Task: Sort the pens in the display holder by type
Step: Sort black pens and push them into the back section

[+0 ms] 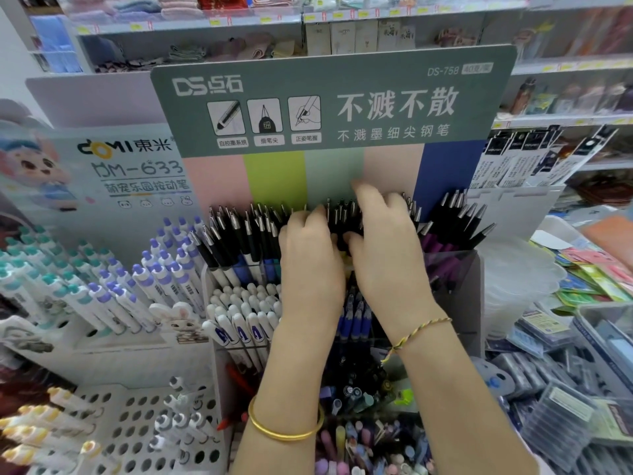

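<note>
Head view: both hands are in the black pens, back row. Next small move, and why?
Probably lift the gathered bunch of black pens clear and shift it sideways as one group. The left hand and right hand curl round it, while purple-barrelled pens share the row on the right.

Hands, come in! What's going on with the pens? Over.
Left hand and right hand both gripping black pens, back row of display holder. Nothing blocking.

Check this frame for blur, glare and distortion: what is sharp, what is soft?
Head view: header card print sharp; right hand fingertips blurred over the black pens; top shelves soft and bowed by the wide lens; lighting even, no strong glare.
</note>
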`<state>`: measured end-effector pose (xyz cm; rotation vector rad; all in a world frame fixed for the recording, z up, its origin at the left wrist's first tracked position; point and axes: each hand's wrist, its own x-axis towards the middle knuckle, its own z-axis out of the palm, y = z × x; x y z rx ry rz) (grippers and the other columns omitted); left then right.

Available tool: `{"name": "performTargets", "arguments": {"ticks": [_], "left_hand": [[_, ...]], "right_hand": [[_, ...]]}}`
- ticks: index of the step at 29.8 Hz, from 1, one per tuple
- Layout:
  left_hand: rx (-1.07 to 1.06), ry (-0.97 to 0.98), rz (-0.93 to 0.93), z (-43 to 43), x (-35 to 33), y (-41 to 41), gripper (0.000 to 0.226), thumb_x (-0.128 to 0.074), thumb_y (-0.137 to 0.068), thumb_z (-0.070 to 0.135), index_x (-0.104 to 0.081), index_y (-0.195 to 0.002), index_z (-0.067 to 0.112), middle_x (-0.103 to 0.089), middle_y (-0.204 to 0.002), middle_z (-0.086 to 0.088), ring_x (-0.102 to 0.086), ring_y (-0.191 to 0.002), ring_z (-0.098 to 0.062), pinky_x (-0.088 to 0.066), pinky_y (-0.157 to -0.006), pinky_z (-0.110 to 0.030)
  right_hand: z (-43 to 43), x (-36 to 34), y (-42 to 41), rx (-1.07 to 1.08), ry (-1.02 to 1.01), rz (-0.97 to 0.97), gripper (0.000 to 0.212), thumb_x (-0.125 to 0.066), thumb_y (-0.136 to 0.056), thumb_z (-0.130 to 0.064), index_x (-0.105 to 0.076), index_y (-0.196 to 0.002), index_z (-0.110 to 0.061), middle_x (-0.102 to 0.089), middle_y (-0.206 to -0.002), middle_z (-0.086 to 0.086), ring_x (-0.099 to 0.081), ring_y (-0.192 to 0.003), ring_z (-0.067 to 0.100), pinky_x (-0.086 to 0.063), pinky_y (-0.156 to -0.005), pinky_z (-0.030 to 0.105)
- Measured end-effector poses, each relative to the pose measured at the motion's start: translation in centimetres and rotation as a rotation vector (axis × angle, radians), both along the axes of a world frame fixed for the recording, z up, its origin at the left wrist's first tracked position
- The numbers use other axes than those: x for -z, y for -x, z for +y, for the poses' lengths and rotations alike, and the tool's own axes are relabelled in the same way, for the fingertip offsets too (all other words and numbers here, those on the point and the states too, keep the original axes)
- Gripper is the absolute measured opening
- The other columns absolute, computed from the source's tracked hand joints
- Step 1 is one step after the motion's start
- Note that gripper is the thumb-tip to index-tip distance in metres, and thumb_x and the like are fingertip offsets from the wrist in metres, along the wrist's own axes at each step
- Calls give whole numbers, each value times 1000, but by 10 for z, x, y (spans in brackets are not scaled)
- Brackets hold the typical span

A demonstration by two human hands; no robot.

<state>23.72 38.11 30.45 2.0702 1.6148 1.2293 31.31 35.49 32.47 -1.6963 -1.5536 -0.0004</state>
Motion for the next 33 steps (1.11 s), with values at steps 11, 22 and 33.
{"name": "performTargets", "arguments": {"ticks": [11,22,33], "left_hand": [[-28,-24,-44,-3,2,-1,48,-48,-85,-9,-52,-131,1,-55,-120,-20,-47,-113,-37,-36,-91,-35],[-46,-16,-31,-6,2,-2,51,-53,-86,-6,-46,-136,0,-51,-125,-21,-46,-117,-37,-36,-94,-37],[-54,17,-42,-9,-1,-2,51,-50,-89,-5,-42,-140,2,-47,-129,-19,-42,-121,-34,-34,-95,-33]], "right_hand": [[12,-1,-3,-78,33,75,47,-44,-88,7,-52,-132,-7,-44,-119,17,-48,-109,38,-30,-91,21],[28,-7,-5,-9,-76,166,19,-55,-89,-7,-70,-100,-6,-60,-102,15,-55,-95,29,-33,-82,24],[32,-13,-3,19,-88,201,6,-64,-78,-4,-65,-85,-4,-64,-87,9,-58,-84,27,-42,-77,31]]}}
